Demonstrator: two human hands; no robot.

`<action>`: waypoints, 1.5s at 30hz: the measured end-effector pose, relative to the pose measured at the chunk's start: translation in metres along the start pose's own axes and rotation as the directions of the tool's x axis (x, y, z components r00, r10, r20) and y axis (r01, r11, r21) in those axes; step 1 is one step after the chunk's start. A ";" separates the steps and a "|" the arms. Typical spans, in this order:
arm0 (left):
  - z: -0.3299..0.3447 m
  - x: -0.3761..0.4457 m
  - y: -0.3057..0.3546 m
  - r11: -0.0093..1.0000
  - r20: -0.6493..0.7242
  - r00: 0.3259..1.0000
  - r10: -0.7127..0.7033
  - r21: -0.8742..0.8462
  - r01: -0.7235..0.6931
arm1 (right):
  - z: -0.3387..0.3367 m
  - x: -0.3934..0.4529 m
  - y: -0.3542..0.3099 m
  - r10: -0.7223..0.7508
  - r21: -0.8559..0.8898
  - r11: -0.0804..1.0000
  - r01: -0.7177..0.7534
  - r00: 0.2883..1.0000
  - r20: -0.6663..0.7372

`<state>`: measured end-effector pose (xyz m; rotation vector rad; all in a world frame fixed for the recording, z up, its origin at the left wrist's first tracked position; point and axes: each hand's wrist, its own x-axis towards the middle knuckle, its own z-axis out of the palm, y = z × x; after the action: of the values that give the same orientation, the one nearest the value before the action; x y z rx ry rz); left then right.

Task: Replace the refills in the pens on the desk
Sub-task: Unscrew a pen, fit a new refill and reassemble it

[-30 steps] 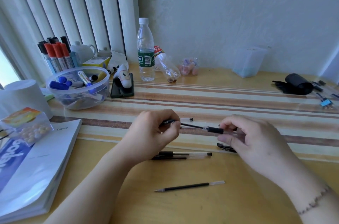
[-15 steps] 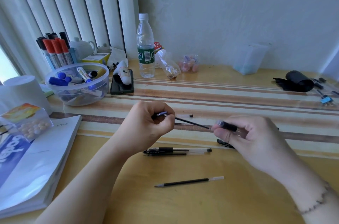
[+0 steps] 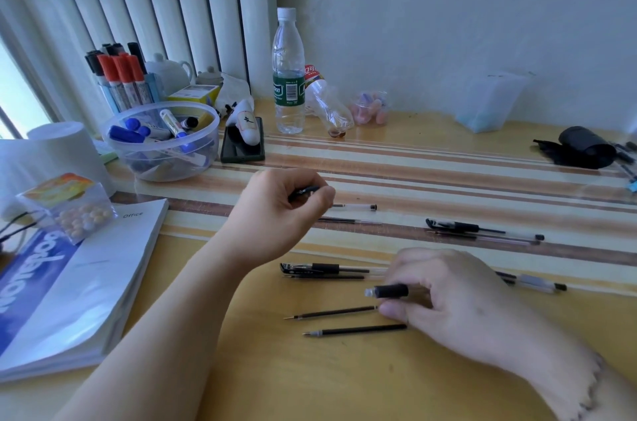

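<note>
My right hand [image 3: 451,300] is low over the wooden desk, holding a clear pen barrel with a black grip [image 3: 389,291]. Its thumb rests at the end of a loose black refill [image 3: 334,313]. A second black refill [image 3: 358,330] lies just below it. My left hand [image 3: 275,213] hovers higher up over the striped mat, fingers closed on a small dark pen part [image 3: 305,191]. A capped black pen [image 3: 324,269] lies between my hands. More pens lie at the right [image 3: 482,231] and behind my right hand [image 3: 537,282].
A clear pen piece [image 3: 356,206] and a thin refill [image 3: 344,221] lie by my left hand. A plastic bowl of markers [image 3: 162,141], a phone [image 3: 243,144] and a water bottle [image 3: 289,75] stand behind. A thick booklet [image 3: 69,286] lies left, a black pouch [image 3: 582,148] far right.
The refill has come out of the barrel and now lies on the desk above the other loose refill. My right hand moved down toward me with the barrel. My left hand kept the small dark part.
</note>
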<state>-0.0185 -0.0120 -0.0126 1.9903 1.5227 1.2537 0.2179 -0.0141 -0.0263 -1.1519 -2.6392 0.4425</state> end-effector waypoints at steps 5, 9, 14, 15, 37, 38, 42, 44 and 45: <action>0.002 0.000 -0.002 1.000 0.050 0.999 0.000 0.012 0.000 | -0.010 -0.002 0.000 -0.028 0.078 0.997 0.024 0.999 0.044; 0.004 0.000 -0.003 1.000 0.101 0.995 0.007 -0.017 -0.005 | -0.010 -0.002 -0.001 -0.054 0.056 0.997 0.047 0.990 0.132; 0.004 0.000 -0.004 0.997 0.266 0.964 0.028 -0.073 -0.009 | -0.011 -0.002 0.000 -0.058 0.014 0.998 0.057 0.982 0.182; 0.005 0.000 -0.005 0.997 0.294 0.956 0.020 -0.081 0.004 | -0.014 -0.003 0.000 -0.058 0.030 0.998 0.054 0.983 0.172; 0.007 -0.001 -0.001 0.984 0.346 0.938 0.019 -0.172 0.044 | -0.031 -0.005 0.026 0.204 0.196 0.967 -0.163 0.955 -0.214; 0.008 -0.002 0.000 0.990 0.345 0.939 0.017 -0.135 0.031 | -0.031 -0.005 0.024 0.198 0.193 0.969 -0.155 0.953 -0.230; 0.014 -0.005 0.001 1.000 0.354 0.935 -0.010 0.007 0.008 | -0.027 -0.004 0.015 0.145 0.162 0.981 -0.107 0.958 -0.246; 0.014 -0.004 0.001 1.000 0.350 0.936 -0.019 0.029 0.009 | -0.027 -0.004 0.015 0.147 0.154 0.982 -0.112 0.959 -0.243; 0.013 -0.004 0.001 0.999 0.329 0.944 -0.024 0.032 0.015 | -0.029 -0.004 0.018 0.154 0.153 0.982 -0.116 0.950 -0.273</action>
<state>-0.0079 -0.0126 -0.0209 2.0717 1.3970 0.8398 0.2415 -0.0001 -0.0061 -1.2546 -2.2601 0.4367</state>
